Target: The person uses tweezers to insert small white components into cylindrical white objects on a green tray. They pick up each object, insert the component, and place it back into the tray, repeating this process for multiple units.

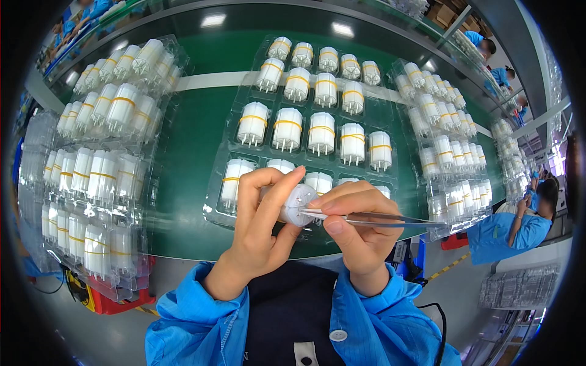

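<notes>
A blue jacket (pixel 195 317) is cut off below. Over the green counter (pixel 186 189), a white cylinder (pixel 299 200) is clasped in the left hand (pixel 255 235), fingers curled around it; tweezers (pixel 409 224) are pinched closely by the right hand (pixel 363 235). Trayed cylinders (pixel 287 129) are partly hidden behind; distant workers (pixel 510 235) are blurred.

Widest lane I get is the bare strip of counter (pixel 198 137) between left trays (pixel 135 229) and middle tray (pixel 334 165), front to back. Gap to right trays (pixel 462 224) is narrower. Both side stacks stand tall, in the way sideways. Held cylinder (pixel 292 198) fills the space between left grip (pixel 256 238) and right grip (pixel 361 235); front row of cylinders (pixel 234 177) crowds just beyond. Tweezers (pixel 394 221) jut right, obstructing that side.
</notes>
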Demonstrator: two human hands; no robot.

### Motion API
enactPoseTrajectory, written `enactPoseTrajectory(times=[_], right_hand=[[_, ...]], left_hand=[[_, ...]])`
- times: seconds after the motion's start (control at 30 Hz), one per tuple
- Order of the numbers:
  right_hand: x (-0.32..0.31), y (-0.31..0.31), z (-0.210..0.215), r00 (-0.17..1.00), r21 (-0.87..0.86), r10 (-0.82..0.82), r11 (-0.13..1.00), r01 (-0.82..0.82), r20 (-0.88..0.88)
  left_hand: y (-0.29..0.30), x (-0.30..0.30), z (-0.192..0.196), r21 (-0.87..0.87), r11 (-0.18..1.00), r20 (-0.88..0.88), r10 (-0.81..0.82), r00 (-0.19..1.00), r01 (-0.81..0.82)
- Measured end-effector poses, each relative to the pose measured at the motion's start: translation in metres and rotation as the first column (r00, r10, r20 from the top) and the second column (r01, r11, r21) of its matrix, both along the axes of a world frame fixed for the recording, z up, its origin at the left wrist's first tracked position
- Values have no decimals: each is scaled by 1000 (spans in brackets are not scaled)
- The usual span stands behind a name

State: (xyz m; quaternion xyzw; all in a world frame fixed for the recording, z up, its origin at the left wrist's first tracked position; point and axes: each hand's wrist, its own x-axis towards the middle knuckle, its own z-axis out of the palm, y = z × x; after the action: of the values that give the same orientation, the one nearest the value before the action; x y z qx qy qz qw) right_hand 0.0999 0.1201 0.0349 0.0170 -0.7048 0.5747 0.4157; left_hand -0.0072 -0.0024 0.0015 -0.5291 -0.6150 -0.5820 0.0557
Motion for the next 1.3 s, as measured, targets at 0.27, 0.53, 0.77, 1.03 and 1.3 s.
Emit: enactPoseTrajectory(times=[0.27,0.53,0.77,1.03,1.3], right_hand=[[-2,1,1,1000,14,5,1000,-5,25],[-1,5,6,998,63,44,997,-47,48],[-2,5,19,992,269,-7,963,-26,124],[3,17,17,988,-20,146,989,-145,56],[2,22,20,983,101,159,980,-169,94]], left_hand=[[1,1,3,13,1000,20,15,1000,-15],[1,2,3,9,1000,6,19,1000,-19],[0,1,4,-31,998,-80,50,996,-52],[-3,1,3,-6,994,91,-112,989,113],[-8,-4,6,36,971,134,-239,962,237]])
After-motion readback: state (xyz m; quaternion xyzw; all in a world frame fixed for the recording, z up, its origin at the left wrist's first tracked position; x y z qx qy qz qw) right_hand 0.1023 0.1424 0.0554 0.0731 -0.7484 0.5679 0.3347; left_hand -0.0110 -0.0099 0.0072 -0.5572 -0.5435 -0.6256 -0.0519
